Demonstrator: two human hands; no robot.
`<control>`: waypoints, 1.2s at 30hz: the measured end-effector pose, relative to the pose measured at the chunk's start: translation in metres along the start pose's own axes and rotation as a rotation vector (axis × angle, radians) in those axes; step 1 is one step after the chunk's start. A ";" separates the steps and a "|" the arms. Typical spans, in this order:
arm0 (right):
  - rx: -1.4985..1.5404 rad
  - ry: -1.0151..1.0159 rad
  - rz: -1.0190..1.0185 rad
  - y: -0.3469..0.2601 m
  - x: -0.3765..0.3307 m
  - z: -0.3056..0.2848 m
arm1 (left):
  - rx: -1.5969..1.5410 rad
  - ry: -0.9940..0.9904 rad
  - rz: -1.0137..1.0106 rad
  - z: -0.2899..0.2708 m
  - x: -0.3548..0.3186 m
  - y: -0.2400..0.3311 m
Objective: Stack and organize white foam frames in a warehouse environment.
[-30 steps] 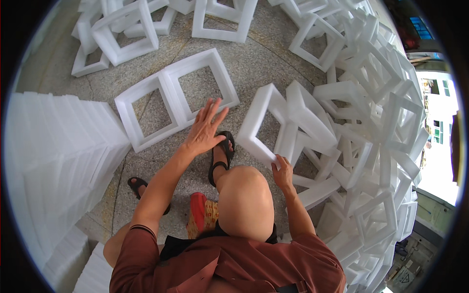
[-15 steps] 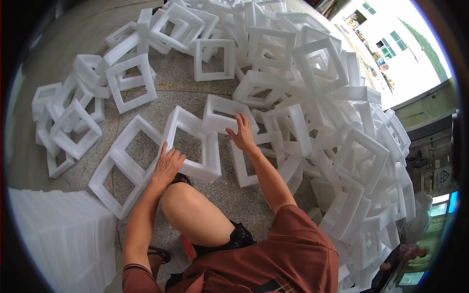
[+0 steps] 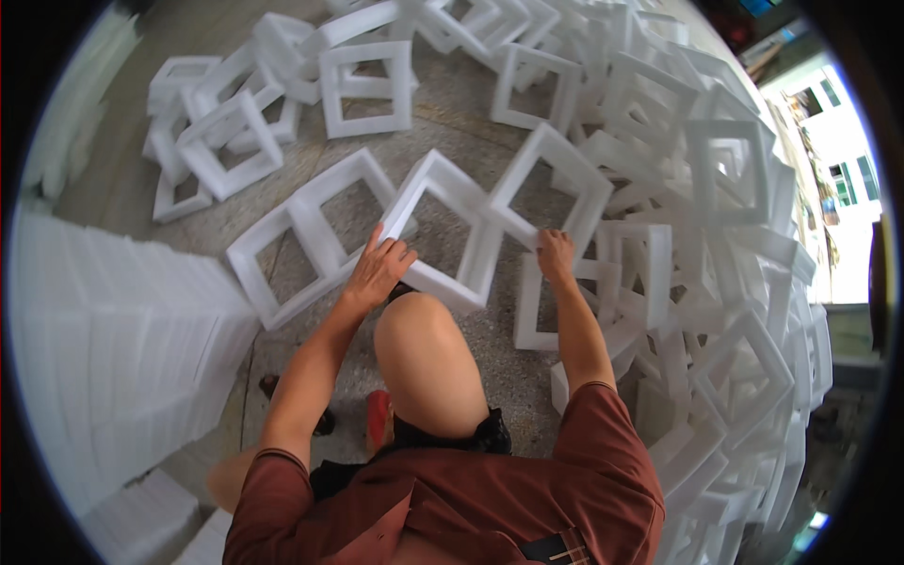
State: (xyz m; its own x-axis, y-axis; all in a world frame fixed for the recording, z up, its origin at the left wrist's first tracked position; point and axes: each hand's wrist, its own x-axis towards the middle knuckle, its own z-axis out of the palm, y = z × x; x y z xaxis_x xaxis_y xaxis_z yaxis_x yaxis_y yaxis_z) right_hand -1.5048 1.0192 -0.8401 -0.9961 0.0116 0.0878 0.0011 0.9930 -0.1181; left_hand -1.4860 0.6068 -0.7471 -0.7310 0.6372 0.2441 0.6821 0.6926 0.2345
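In front of my bent knee, a square white foam frame (image 3: 476, 259) sits tilted on the floor, and my left hand (image 3: 379, 269) is closed over its left side wall near the lower corner. Just right of it, a second white foam frame (image 3: 576, 158) is gripped at its near edge by my right hand (image 3: 556, 252); its left corner meets the first frame's upper right side. To the left, a double-opening white foam frame (image 3: 306, 234) lies next to my left hand. Both hands' undersides are partly hidden.
A large heap of white foam frames (image 3: 739, 254) fills the right side and reaches to the back. Several loose frames (image 3: 231, 141) lie at the far left. Stacked white foam pieces (image 3: 132, 348) stand high near my left side. The floor (image 3: 452, 94) is speckled stone.
My right hand, spread over the right foam frame before, now grips its near edge, and that frame has turned and tilted. My left hand stays at the middle frame. The view has swung left.
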 end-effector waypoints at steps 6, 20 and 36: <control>0.239 0.143 -0.063 -0.026 -0.001 -0.018 | 0.088 0.120 -0.377 0.007 -0.112 -0.038; 0.390 -0.127 -0.679 -0.255 0.070 0.059 | 0.256 0.230 -0.937 0.050 -0.261 -0.108; 0.234 -0.248 -0.766 -0.292 0.061 0.099 | 0.138 0.118 -1.011 0.072 -0.313 -0.131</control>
State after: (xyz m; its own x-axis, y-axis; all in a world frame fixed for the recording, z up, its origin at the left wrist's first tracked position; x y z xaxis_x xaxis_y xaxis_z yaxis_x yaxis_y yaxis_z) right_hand -1.5749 0.7179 -0.8983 -0.7043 -0.7098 0.0101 -0.6750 0.6653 -0.3190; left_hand -1.3486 0.3407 -0.9215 -0.9508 -0.2981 0.0849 -0.2654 0.9245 0.2738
